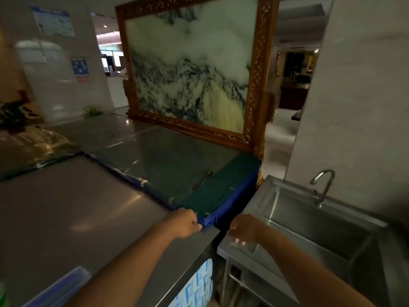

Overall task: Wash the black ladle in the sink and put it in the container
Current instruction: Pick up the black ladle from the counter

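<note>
The black ladle (202,180) lies flat on the green-topped desk (168,165), far from both hands, just where the clear plastic sheet gives way to bare green cloth. Its bowl points far and slightly right, and the handle runs back toward the near left, so the long axis slants diagonally with the handle end the nearer part. The left hand (186,222) rests at the near corner of that desk, its fingers (198,224) curled narrow and seemingly pinching the blue cloth edge (230,202), holding no utensil. The right hand (242,228) hovers to the right of it, over the near-left rim of the steel sink (309,222), fingers bent downward and loosely parted, empty. The ladle sits straight beyond the gap between the two hands, a touch closer to the left one in line, so either could reach it, though the left has the handle more on its side. The faucet (322,187) stands at the far side of the sink, well to the right of the ladle. No container can be made out for certain
</note>
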The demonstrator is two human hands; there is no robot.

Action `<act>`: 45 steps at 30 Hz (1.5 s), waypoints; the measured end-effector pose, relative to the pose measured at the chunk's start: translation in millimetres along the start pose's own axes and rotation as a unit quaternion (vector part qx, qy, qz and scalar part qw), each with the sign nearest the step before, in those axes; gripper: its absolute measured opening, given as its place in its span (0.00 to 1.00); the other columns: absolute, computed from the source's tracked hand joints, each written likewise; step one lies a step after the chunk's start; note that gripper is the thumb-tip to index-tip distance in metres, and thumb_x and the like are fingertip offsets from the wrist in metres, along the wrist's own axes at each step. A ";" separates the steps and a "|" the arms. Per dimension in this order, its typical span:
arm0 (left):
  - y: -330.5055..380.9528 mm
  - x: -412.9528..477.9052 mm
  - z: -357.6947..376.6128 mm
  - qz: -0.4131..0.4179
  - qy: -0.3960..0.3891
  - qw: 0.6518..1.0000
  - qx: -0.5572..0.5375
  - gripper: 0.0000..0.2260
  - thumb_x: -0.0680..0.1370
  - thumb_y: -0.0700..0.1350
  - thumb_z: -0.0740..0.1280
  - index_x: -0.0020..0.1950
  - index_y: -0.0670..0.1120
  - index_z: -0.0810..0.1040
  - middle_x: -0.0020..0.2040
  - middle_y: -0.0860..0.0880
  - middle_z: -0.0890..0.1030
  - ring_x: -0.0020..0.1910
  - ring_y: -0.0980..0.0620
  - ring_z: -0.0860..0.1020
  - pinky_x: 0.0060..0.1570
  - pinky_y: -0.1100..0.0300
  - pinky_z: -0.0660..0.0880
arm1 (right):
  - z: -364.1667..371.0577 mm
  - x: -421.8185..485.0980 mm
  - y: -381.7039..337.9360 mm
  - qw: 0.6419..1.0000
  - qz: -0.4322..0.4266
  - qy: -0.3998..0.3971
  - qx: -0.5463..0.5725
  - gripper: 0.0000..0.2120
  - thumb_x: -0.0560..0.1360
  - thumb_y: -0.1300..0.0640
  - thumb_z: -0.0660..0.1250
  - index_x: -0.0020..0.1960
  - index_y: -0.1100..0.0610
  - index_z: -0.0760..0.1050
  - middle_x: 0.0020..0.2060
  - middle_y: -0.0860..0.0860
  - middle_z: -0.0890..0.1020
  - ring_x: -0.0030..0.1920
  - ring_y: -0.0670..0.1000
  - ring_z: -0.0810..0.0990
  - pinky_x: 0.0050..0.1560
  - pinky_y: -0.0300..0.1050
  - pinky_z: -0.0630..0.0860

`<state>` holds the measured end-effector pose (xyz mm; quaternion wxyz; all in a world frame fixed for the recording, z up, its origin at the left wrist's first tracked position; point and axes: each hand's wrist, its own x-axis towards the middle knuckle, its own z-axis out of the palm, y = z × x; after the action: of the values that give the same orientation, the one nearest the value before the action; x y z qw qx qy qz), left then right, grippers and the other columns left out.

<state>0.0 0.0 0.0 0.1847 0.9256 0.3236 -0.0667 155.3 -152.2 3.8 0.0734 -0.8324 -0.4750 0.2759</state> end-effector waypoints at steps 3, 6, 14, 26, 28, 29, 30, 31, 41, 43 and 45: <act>-16.9 55.1 0.4 -0.011 -0.008 1.000 -0.020 0.17 0.76 0.55 0.63 0.39 0.41 0.77 0.46 0.36 0.82 0.48 0.39 0.80 0.47 0.52 0.76 | -9.2 56.8 5.9 1.000 0.022 0.007 0.017 0.15 0.78 0.52 0.62 0.51 0.62 0.81 0.48 0.57 0.86 0.47 0.54 0.85 0.54 0.48 0.80; -31.6 113.2 -7.3 -0.014 -0.026 0.999 -0.034 0.19 0.76 0.54 0.63 0.41 0.39 0.79 0.47 0.34 0.81 0.49 0.37 0.80 0.47 0.50 0.76 | -24.8 114.2 14.0 0.999 0.031 -0.001 0.030 0.16 0.78 0.52 0.62 0.51 0.63 0.81 0.47 0.57 0.87 0.46 0.54 0.86 0.52 0.46 0.79; -64.3 241.7 -14.3 -0.020 -0.046 0.999 -0.015 0.21 0.76 0.59 0.62 0.48 0.40 0.78 0.51 0.37 0.81 0.52 0.39 0.79 0.50 0.51 0.75 | -53.2 246.3 44.6 0.993 0.058 -0.009 0.103 0.14 0.76 0.52 0.65 0.46 0.62 0.81 0.44 0.58 0.86 0.43 0.54 0.85 0.50 0.47 0.80; -58.1 371.9 5.0 -0.092 -0.092 0.990 -0.043 0.29 0.77 0.60 0.62 0.74 0.47 0.67 0.73 0.45 0.70 0.70 0.45 0.70 0.69 0.50 0.67 | -82.3 384.2 101.5 0.988 0.009 -0.054 0.143 0.09 0.76 0.51 0.66 0.47 0.57 0.79 0.46 0.58 0.85 0.49 0.55 0.84 0.53 0.47 0.78; -57.5 390.8 7.7 -0.107 -0.094 0.989 -0.039 0.29 0.76 0.60 0.62 0.74 0.48 0.67 0.73 0.45 0.71 0.69 0.45 0.70 0.68 0.50 0.68 | -85.6 405.3 113.3 0.986 0.005 -0.058 0.159 0.08 0.76 0.52 0.66 0.46 0.57 0.79 0.46 0.57 0.85 0.47 0.55 0.84 0.50 0.46 0.79; -58.1 400.6 9.4 -0.113 -0.093 0.989 -0.037 0.28 0.77 0.60 0.62 0.74 0.48 0.67 0.72 0.45 0.72 0.69 0.45 0.71 0.67 0.50 0.69 | -86.3 417.4 119.4 0.983 0.008 -0.057 0.172 0.08 0.76 0.53 0.66 0.46 0.57 0.79 0.45 0.56 0.85 0.46 0.54 0.85 0.49 0.46 0.79; -58.5 410.3 11.3 -0.121 -0.091 0.988 -0.043 0.28 0.77 0.60 0.62 0.73 0.48 0.67 0.71 0.45 0.73 0.68 0.45 0.72 0.66 0.50 0.70 | -86.7 430.1 125.4 0.980 0.015 -0.057 0.190 0.09 0.76 0.53 0.66 0.47 0.58 0.79 0.45 0.56 0.85 0.45 0.54 0.85 0.49 0.47 0.80; -60.0 420.8 12.8 -0.128 -0.085 0.987 -0.050 0.28 0.76 0.60 0.63 0.73 0.49 0.67 0.70 0.45 0.74 0.66 0.45 0.73 0.65 0.50 0.71 | -86.8 443.6 130.2 0.977 0.023 -0.053 0.207 0.09 0.76 0.53 0.67 0.49 0.60 0.79 0.46 0.57 0.86 0.45 0.54 0.85 0.50 0.48 0.81; -100.5 523.3 27.9 -0.154 -0.042 0.980 -0.121 0.21 0.75 0.56 0.66 0.65 0.48 0.74 0.58 0.45 0.81 0.53 0.46 0.80 0.51 0.53 0.77 | -64.4 557.3 142.2 0.948 0.063 -0.014 0.313 0.17 0.75 0.56 0.69 0.62 0.58 0.74 0.44 0.58 0.85 0.42 0.54 0.84 0.38 0.40 0.77; -107.5 539.8 33.1 -0.162 -0.037 0.977 -0.131 0.19 0.76 0.54 0.66 0.64 0.48 0.74 0.57 0.45 0.82 0.52 0.46 0.80 0.50 0.53 0.78 | -62.8 577.6 140.5 0.946 0.068 0.000 0.318 0.18 0.74 0.57 0.70 0.63 0.58 0.72 0.39 0.56 0.84 0.38 0.51 0.83 0.38 0.41 0.77; -113.5 554.1 38.0 -0.168 -0.033 0.974 -0.146 0.21 0.77 0.55 0.66 0.68 0.48 0.72 0.59 0.45 0.80 0.54 0.46 0.79 0.53 0.51 0.78 | -62.3 597.6 138.3 0.943 0.067 0.016 0.326 0.20 0.74 0.58 0.70 0.64 0.59 0.71 0.35 0.54 0.82 0.34 0.49 0.80 0.37 0.42 0.76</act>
<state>362.2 385.6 -203.6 0.3146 0.8181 0.4747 -0.0797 529.0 278.9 -230.0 0.3300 -0.7973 -0.3004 0.4064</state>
